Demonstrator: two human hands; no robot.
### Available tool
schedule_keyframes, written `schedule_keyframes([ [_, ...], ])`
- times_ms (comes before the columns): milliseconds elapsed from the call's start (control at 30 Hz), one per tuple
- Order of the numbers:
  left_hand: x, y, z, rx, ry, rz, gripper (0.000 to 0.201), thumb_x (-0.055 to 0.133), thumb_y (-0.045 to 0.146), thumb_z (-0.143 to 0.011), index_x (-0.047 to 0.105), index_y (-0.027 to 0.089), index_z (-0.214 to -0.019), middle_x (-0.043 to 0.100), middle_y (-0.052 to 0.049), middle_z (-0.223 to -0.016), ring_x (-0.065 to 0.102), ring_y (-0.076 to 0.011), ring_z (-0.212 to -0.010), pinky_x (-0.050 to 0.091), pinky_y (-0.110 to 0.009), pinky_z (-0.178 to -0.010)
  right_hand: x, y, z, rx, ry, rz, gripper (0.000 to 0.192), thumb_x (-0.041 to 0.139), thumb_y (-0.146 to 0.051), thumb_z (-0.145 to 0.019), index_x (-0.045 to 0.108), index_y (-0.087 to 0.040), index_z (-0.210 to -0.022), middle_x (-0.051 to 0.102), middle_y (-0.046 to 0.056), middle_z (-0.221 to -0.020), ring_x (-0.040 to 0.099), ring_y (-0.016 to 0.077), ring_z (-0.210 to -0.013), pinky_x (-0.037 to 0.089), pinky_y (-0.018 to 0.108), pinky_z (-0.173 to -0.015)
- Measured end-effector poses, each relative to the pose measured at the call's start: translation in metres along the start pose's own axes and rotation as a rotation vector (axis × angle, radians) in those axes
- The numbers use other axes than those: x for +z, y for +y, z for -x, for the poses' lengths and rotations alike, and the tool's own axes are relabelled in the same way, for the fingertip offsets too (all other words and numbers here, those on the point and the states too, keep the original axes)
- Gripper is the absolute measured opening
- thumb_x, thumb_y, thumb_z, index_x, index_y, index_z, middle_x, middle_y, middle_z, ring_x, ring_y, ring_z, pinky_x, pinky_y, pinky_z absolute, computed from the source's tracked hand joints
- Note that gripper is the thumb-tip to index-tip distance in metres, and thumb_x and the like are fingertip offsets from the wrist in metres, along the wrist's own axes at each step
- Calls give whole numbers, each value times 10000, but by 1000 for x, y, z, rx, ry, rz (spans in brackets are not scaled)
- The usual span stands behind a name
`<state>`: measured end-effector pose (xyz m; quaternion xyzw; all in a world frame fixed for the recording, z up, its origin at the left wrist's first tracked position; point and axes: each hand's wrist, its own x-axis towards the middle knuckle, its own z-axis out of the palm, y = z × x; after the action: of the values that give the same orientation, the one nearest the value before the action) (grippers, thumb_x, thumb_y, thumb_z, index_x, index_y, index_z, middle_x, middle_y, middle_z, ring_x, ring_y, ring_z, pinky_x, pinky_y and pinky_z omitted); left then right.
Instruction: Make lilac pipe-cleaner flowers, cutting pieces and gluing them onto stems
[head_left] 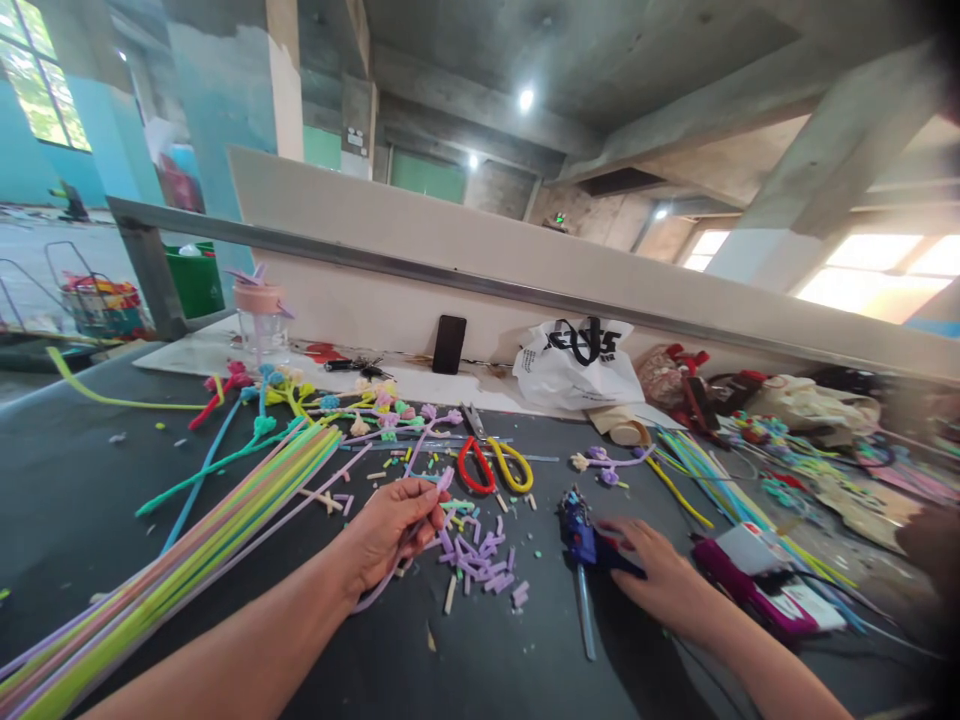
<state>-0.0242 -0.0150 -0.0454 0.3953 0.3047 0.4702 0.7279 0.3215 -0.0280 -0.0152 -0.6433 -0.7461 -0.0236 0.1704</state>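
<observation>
My left hand (pixel 401 530) is closed, with thumb and fingers pinching a thin lilac fuzzy stem (pixel 445 480) whose tail hangs below the palm. At the right, my right hand (pixel 660 570) has its thumb and fingers around the handle of a blue hot glue gun (pixel 581 540), which rests on the dark table. A clear glue stick (pixel 586 615) sticks out of the gun's back end. Between the hands lie many short lilac pieces (pixel 480 555). Beyond them are scissors (pixel 480 460) with one red and one yellow handle loop.
Long coloured stems (pixel 247 530) lie bundled at the left, with finished-looking flower sprigs (pixel 375 405) behind. A phone (pixel 449 345) leans on the partition beside a white bag (pixel 577 365). A lidded cup (pixel 261 315) stands far left. A magenta-and-white box (pixel 772 580) with a cable sits right.
</observation>
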Motion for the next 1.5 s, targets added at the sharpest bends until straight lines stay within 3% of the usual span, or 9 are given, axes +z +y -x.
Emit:
schedule_keyframes([
  [167, 2, -1, 0, -3, 3, -10, 243, 602, 364, -722, 559, 135, -792, 531, 30, -610, 341, -8, -371, 183, -139, -328, -11, -73, -1, -51, 23, -165, 234, 412, -231, -765, 580, -209, -926, 619, 75, -908, 582, 196, -781, 446, 325, -715],
  [300, 3, 0, 1, 4, -1, -23, 245, 589, 374, -733, 553, 138, -787, 532, 29, -607, 342, -8, -373, 193, -138, -338, 15, -147, -7, -177, -145, -259, 196, 413, -148, -775, 600, -203, -793, 623, 40, -814, 572, 155, -784, 407, 250, -716],
  [433, 4, 2, 3, 12, 0, -28, 232, 595, 362, -732, 539, 138, -750, 531, 28, -588, 341, -10, -374, 181, -136, -336, 38, -181, -21, -130, -280, -119, 164, 457, -134, -740, 617, -169, -740, 640, 65, -776, 588, 159, -727, 361, 231, -606],
  [700, 5, 2, -1, 20, -1, -22, 262, 605, 383, -718, 552, 134, -779, 522, 34, -570, 348, -14, -354, 183, -136, -310, 40, -176, -31, -145, -335, -105, 144, 463, -79, -688, 581, -158, -707, 648, 75, -705, 592, 172, -649, 304, 235, -513],
  [800, 5, 2, -1, 13, 7, -30, 263, 612, 382, -710, 549, 135, -777, 531, 31, -582, 365, -15, -362, 191, -131, -311, 47, -165, -35, -77, -273, -378, 151, 447, -73, -690, 559, -170, -723, 616, 23, -648, 562, 136, -596, 335, 211, -503],
  [967, 8, 2, 0, -15, 25, -59, 251, 608, 381, -712, 531, 145, -750, 537, 33, -576, 374, -15, -353, 184, -130, -310, 47, -158, -39, 171, -379, -952, 127, 462, -134, -693, 525, -193, -787, 471, -91, -402, 437, 89, -342, 343, 185, -385],
  [1033, 8, 2, 1, -17, 23, -85, 247, 598, 381, -722, 530, 144, -737, 544, 28, -579, 369, -13, -352, 185, -133, -315, 41, -159, -40, 221, -371, -1117, 29, 516, -197, -692, 502, -187, -716, 490, -84, -402, 448, 90, -353, 365, 194, -398],
  [1200, 10, -2, 3, -25, -24, -142, 260, 573, 386, -746, 530, 134, -700, 557, 8, -587, 338, -6, -345, 156, -147, -326, 30, -159, -40, 220, -278, -1427, 162, 635, -292, -676, 557, -150, -671, 552, -37, -537, 490, 82, -504, 382, 206, -534],
  [1500, 16, -4, 6, -51, -70, -188, 261, 569, 391, -747, 534, 133, -720, 573, -8, -617, 346, -10, -364, 142, -155, -349, 37, -167, -39, 81, -130, -1378, 91, 653, -236, -652, 605, -163, -627, 521, -30, -670, 459, 108, -647, 347, 218, -617],
])
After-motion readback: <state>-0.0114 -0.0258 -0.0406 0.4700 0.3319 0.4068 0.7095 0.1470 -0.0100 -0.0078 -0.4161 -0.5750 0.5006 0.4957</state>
